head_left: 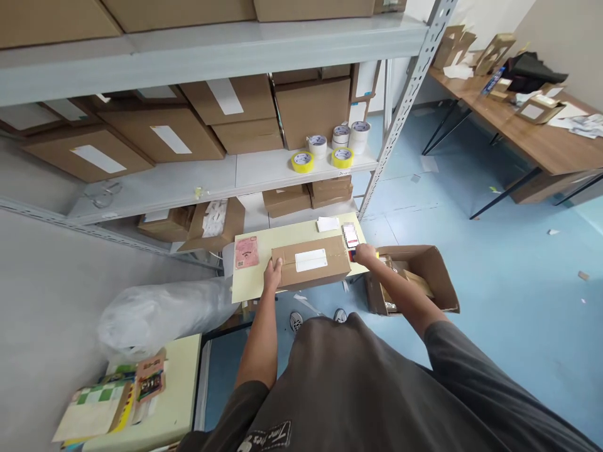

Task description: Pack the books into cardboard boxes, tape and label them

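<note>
A closed cardboard box [311,262] with a white label on top lies on a small pale yellow table [245,285]. My left hand [272,274] grips the box's left end, fingers curled over its edge. My right hand [365,253] is closed on a red and black tool, apparently a tape dispenser [352,255], held against the box's right end. A pink packet [247,252] lies on the table left of the box. White cards [328,224] and a small printed packet [350,235] lie behind the box.
An open cardboard box [414,276] stands on the blue floor to the right. Grey shelving [235,176] behind holds cartons and tape rolls [330,150]. A plastic-wrapped bundle [155,314] lies left. A second small table [174,402] carries packets. A wooden desk [532,138] is far right.
</note>
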`<action>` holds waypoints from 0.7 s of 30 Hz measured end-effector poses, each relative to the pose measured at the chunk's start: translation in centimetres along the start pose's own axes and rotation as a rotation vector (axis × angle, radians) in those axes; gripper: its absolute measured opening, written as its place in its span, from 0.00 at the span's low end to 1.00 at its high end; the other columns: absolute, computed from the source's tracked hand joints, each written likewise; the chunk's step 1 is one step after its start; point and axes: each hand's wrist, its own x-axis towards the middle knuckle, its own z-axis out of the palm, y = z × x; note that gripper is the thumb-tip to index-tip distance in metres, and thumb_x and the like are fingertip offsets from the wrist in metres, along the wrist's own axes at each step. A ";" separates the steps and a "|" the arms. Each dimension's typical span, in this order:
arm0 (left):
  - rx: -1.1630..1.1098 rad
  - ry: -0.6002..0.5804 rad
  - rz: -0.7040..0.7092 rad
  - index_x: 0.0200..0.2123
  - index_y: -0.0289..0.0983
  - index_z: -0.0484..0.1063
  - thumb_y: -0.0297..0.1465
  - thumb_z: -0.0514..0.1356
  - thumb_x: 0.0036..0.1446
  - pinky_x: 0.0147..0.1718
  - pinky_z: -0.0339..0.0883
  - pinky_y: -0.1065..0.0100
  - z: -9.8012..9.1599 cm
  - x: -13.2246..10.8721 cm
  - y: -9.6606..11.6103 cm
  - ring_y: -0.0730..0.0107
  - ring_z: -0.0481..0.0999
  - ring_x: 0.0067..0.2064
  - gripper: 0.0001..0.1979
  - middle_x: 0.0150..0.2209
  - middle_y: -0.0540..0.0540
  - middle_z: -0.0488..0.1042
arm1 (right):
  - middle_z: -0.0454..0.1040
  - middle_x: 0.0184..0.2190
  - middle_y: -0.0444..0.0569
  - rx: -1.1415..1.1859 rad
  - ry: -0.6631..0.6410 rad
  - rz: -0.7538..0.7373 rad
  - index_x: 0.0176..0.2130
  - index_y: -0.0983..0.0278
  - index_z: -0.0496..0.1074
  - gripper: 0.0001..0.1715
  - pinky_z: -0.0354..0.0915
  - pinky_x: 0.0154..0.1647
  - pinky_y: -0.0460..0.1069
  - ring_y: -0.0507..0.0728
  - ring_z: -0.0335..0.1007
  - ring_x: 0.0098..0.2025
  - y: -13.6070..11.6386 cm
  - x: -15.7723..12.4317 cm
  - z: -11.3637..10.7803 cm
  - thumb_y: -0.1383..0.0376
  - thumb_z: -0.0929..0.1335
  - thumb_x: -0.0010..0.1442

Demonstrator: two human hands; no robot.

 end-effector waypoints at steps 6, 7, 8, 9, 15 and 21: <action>0.023 0.006 -0.008 0.64 0.35 0.72 0.45 0.55 0.73 0.64 0.68 0.53 0.1 0.1 0.0 0.47 0.77 0.63 0.26 0.60 0.33 0.79 | 0.80 0.51 0.70 0.112 0.066 0.253 0.59 0.72 0.71 0.28 0.68 0.55 0.54 0.68 0.79 0.56 3.1 -0.4 5.5 0.52 0.65 0.74; 0.022 0.009 -0.010 0.65 0.35 0.71 0.45 0.55 0.73 0.64 0.68 0.53 0.2 0.1 -0.1 0.47 0.77 0.63 0.26 0.60 0.33 0.79 | 0.80 0.52 0.70 0.135 0.074 0.260 0.59 0.73 0.70 0.27 0.67 0.56 0.55 0.68 0.78 0.56 3.2 -0.4 6.4 0.54 0.64 0.75; 0.020 0.010 -0.013 0.65 0.35 0.71 0.46 0.55 0.73 0.64 0.68 0.53 0.2 0.1 -0.1 0.48 0.77 0.63 0.27 0.60 0.33 0.79 | 0.79 0.53 0.70 0.158 0.080 0.254 0.59 0.73 0.70 0.25 0.66 0.57 0.55 0.68 0.77 0.58 3.2 -0.3 7.3 0.56 0.63 0.75; 0.019 0.014 -0.017 0.65 0.35 0.71 0.47 0.55 0.73 0.64 0.68 0.54 0.2 0.2 -0.1 0.48 0.77 0.63 0.27 0.61 0.32 0.79 | 0.79 0.54 0.71 0.180 0.084 0.242 0.59 0.74 0.70 0.23 0.65 0.59 0.55 0.68 0.76 0.59 3.1 -0.3 8.3 0.59 0.62 0.75; 0.044 0.010 -0.018 0.65 0.35 0.71 0.48 0.55 0.73 0.64 0.68 0.55 0.2 0.2 -0.3 0.49 0.77 0.63 0.28 0.61 0.33 0.78 | 0.80 0.54 0.67 0.319 0.050 0.214 0.59 0.70 0.73 0.22 0.61 0.66 0.59 0.69 0.73 0.62 2.3 0.3 12.8 0.69 0.66 0.68; 0.086 -0.002 -0.010 0.66 0.35 0.70 0.50 0.53 0.74 0.65 0.67 0.56 0.1 0.2 -0.4 0.50 0.75 0.66 0.30 0.63 0.33 0.77 | 0.81 0.52 0.67 0.472 0.110 0.230 0.53 0.68 0.78 0.19 0.66 0.60 0.62 0.71 0.76 0.57 2.4 1.4 13.2 0.64 0.66 0.68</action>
